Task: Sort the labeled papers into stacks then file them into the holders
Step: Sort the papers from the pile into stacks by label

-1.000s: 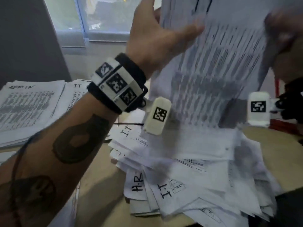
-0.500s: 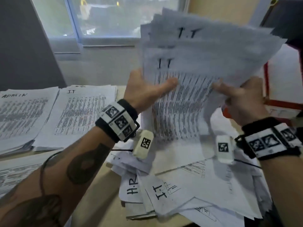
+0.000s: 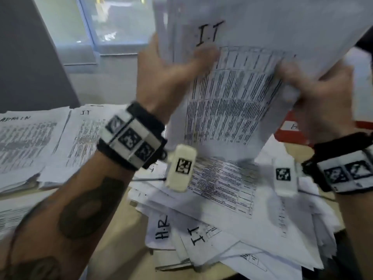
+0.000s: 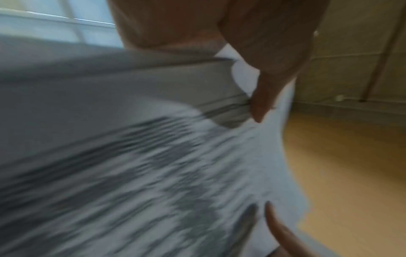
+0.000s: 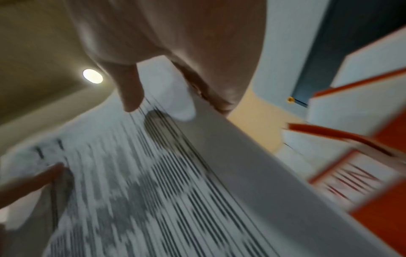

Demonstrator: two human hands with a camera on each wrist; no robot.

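A thick bundle of printed sheets marked "I.T" (image 3: 238, 81) is held upright above the desk. My left hand (image 3: 169, 69) grips its left edge, thumb across the front page. My right hand (image 3: 316, 85) grips the right edge. In the left wrist view the left thumb (image 4: 263, 97) presses on the sheets' edges (image 4: 153, 156). The right wrist view shows the right thumb (image 5: 131, 90) on the blurred bundle (image 5: 175, 191). Below lies a loose heap of papers (image 3: 232, 229) labeled "H.R" and "I.T". Sorted stacks marked "ADMIN" (image 3: 24, 142) and "IT" (image 3: 80, 138) lie at the left.
Red file holders (image 3: 292, 130) with white labels stand at the right behind the bundle; the right wrist view shows one holder (image 5: 362, 173) close by. A window (image 3: 113, 23) and a grey panel (image 3: 26, 57) rise behind the wooden desk (image 3: 121, 239).
The bundle has been squared up and raised closer to the camera; the fanned sheets of half a second ago now lie together. Both hands have kept their hold on its edges.
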